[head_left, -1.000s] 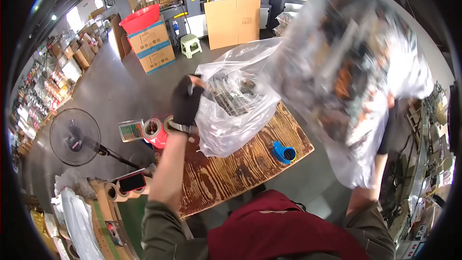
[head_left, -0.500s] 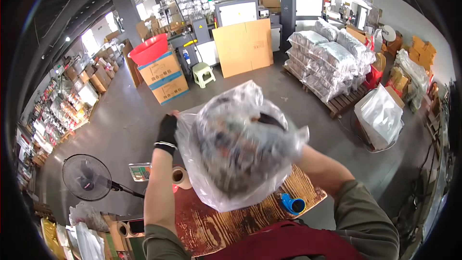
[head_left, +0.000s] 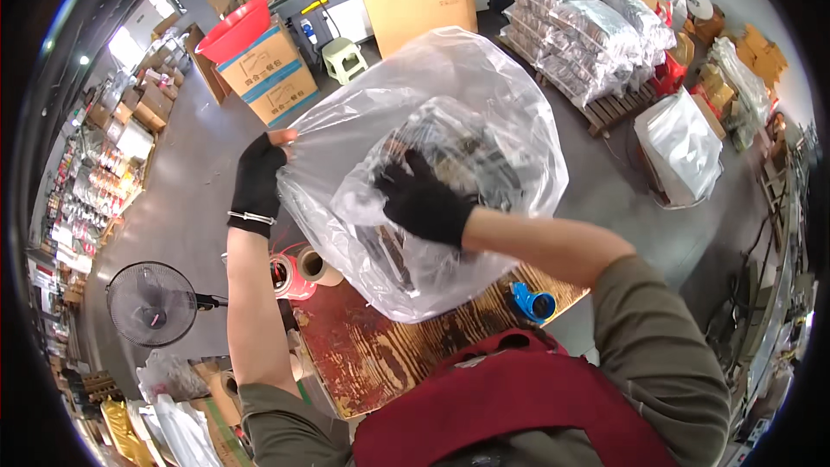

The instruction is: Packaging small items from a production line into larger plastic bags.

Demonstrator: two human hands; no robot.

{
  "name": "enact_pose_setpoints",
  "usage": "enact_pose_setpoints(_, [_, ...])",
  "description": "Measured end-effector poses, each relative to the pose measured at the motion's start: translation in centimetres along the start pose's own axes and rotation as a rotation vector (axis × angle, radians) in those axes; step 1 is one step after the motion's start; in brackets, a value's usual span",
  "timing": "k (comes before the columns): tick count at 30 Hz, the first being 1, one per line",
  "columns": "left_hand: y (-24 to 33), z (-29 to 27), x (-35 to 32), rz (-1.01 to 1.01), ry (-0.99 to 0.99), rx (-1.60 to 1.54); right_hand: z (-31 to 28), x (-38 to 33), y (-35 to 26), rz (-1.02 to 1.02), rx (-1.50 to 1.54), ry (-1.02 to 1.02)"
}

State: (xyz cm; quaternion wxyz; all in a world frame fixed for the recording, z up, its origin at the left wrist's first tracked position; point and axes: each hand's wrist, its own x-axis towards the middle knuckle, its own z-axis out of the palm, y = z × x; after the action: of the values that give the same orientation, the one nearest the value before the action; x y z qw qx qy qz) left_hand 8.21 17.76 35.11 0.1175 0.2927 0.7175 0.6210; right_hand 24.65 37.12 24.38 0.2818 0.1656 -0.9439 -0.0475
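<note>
A large clear plastic bag (head_left: 337, 134) stands with its mouth wide above the wooden table (head_left: 346, 363). My left hand (head_left: 262, 173), in a black fingerless glove, pinches the bag's rim at the left. My right hand (head_left: 424, 203), gloved the same way, reaches over the near side into the bag's mouth. Its fingers are spread and rest on a plastic-wrapped bundle (head_left: 458, 143) with dark contents, which I cannot make out. Blue tape dispenser (head_left: 532, 303) lies at the table's right edge. Beside the bag's left side are a brown tape roll (head_left: 318, 266) and a red roll (head_left: 290, 277).
A black fan (head_left: 152, 304) stands to the left. Farther off are stacked cartons under a red basin (head_left: 235, 30), a pale green stool (head_left: 344, 60) and a large cardboard sheet (head_left: 419, 0). At the right, a pallet (head_left: 622, 108) bears stacked clear packs (head_left: 588, 26).
The bag's mouth has spread wide and faces up. My left hand has moved left and up with the rim. My right hand, mostly hidden before, now shows on the bundle.
</note>
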Motion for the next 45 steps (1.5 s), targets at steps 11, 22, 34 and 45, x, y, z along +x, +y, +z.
enact_pose_setpoints(11, [7.2,6.7,-4.9,0.853,0.064,1.125,-4.9,-1.8,1.3,0.011,0.226,-0.068])
enact_pose_setpoints(22, [-2.2,20.5,-2.6,0.817,-0.331,1.029,-11.8,-13.6,12.1,0.795,0.847,0.165])
enact_pose_setpoints(34, [-6.0,25.5,-1.2,0.517,-0.305,0.791,-11.1,-8.3,11.2,0.763,1.759,0.664])
enact_pose_setpoints(45, [4.6,0.9,-23.6,0.136,-0.098,1.444,-20.0,-1.0,-10.9,0.34,1.192,1.289])
